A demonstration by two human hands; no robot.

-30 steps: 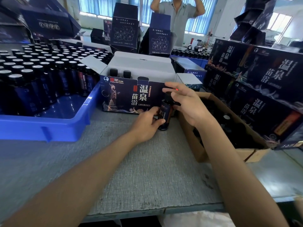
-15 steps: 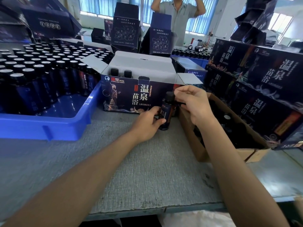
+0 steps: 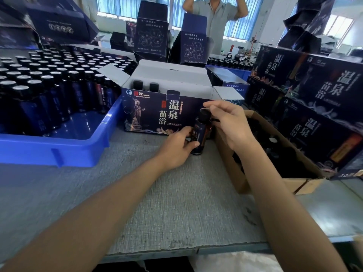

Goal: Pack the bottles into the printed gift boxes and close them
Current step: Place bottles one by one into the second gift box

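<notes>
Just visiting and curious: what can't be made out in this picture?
Head view:
- Open gift box interior: its front wall hides all but two caps.
- Cardboard carton contents: dark, behind the right hand.
- Bottle label: too small, partly under the left hand.
- Person behind: cut by top edge.
</notes>
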